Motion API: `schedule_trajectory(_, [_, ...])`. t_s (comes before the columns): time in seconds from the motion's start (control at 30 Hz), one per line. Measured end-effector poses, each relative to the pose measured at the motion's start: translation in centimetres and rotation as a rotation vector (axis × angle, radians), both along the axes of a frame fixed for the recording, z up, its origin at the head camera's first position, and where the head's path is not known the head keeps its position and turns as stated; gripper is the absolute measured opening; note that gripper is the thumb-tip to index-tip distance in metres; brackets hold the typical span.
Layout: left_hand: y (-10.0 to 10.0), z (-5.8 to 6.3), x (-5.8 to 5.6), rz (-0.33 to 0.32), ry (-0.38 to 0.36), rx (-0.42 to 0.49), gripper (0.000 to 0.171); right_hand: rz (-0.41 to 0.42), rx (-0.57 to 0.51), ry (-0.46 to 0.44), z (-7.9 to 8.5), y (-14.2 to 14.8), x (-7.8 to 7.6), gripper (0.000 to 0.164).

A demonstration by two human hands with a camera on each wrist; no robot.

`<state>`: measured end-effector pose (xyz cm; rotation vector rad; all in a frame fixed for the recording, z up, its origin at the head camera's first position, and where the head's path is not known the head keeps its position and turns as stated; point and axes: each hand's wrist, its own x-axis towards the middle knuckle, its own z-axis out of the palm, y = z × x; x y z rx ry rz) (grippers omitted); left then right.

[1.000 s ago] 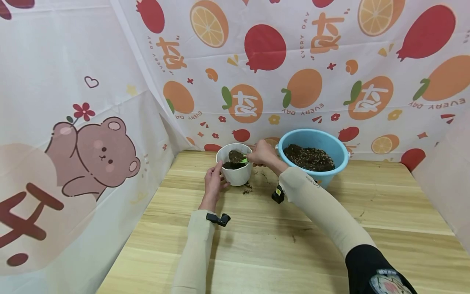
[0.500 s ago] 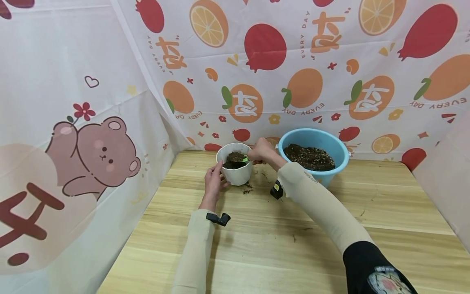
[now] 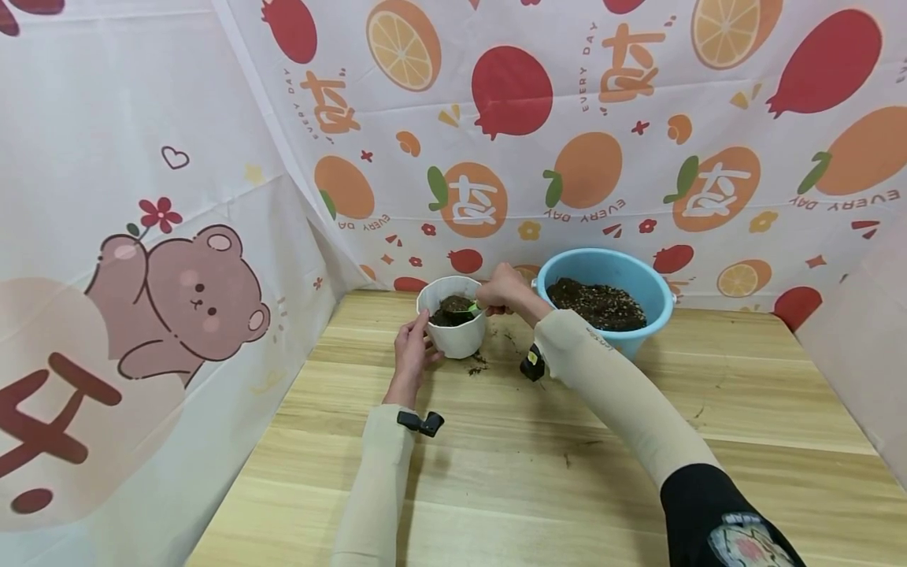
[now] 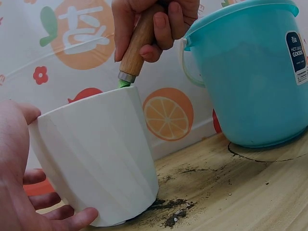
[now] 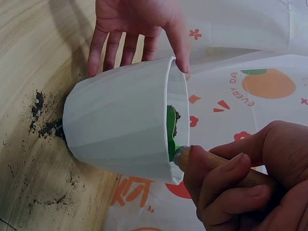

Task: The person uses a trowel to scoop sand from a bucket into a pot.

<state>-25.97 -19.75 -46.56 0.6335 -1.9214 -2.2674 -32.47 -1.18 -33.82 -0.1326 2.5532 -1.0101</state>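
Note:
A white flower pot [image 3: 459, 342] with dark soil [image 3: 445, 319] in it stands upright on the table. My left hand [image 3: 412, 346] holds it from the left, thumb at the rim and fingers spread along the wall, plainly seen in the left wrist view. Over the opposite side of the rim, my right hand [image 3: 503, 288] grips the wooden handle of a small hand trowel [image 4: 139, 45]. Its green blade [image 5: 171, 127] is inside the pot mouth with soil on it; the pot wall hides part of the blade in the right wrist view.
A light blue bucket [image 3: 638, 340], partly filled with dark speckled soil [image 3: 598, 304], stands right of the pot, close behind my right forearm. Spilled soil crumbs [image 4: 175, 211] lie at the pot's foot on the wooden table [image 3: 496, 472]. Printed cloth [image 3: 524, 181] hangs behind.
The trowel's soil-covered blade has sunk a little deeper into the pot, and my right wrist has shifted slightly left. My left hand and the pot have stayed in place.

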Motion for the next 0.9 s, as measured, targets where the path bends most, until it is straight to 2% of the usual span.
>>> schedule_trajectory(0.2, [0.0,0.0,-0.2,0.008,0.000,-0.006,0.068,0.015,0.013,-0.008,0.1,0.0,-0.2,0.018])
schedule_trajectory(0.43, [0.0,0.0,-0.2,0.009,-0.002,-0.010,0.069,0.074,0.062,-0.006,0.6,-0.1,-0.3,0.026])
schedule_trajectory(0.6, [0.0,0.0,0.0,0.005,-0.005,-0.011,0.071,0.102,0.106,-0.018,1.3,-0.3,-0.6,0.025])
schedule_trajectory(0.9, [0.0,0.0,-0.2,0.013,-0.007,-0.007,0.070,0.106,0.162,0.053,2.5,-0.5,-0.9,0.022])
